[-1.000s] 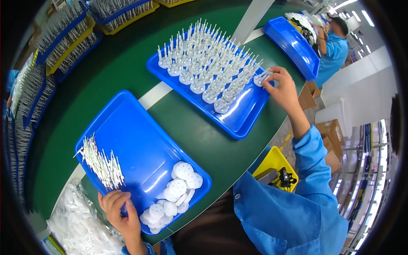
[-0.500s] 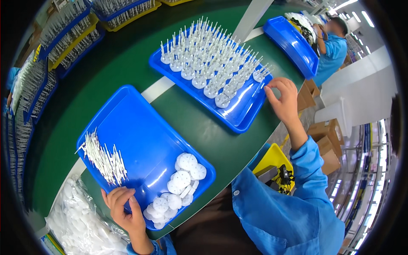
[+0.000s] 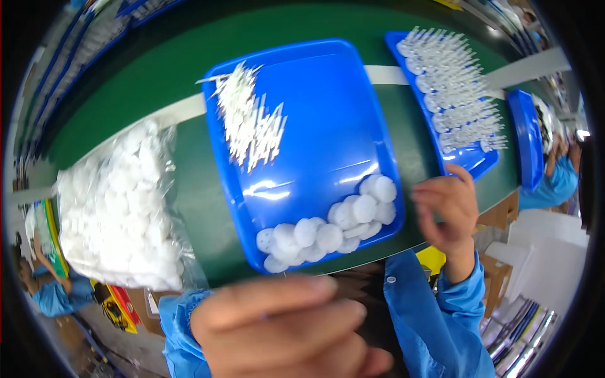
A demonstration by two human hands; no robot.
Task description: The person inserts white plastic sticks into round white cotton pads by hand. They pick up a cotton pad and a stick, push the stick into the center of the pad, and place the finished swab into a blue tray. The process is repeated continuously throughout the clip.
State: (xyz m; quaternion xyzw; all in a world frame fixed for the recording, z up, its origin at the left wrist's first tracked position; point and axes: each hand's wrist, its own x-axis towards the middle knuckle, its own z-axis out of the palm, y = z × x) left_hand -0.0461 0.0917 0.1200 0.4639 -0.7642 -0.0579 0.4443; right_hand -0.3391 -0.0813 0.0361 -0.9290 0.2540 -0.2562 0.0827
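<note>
Both blurred hands (image 3: 287,327) hide tray (image 3: 328,126) edge.

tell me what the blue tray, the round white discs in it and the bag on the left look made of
Blue tray: likely moulded plastic, glossy, with bright glare on its floor. Round white discs: matte and soft-looking, maybe cotton or foam; the look leaves it open. Bag: thin clear plastic film, crinkled and shiny, with white pieces showing through.

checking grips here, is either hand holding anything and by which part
Cannot be told. The left hand is a close blur; the right hand hovers with curled fingers beside the blue tray, nothing visible in it.
</note>
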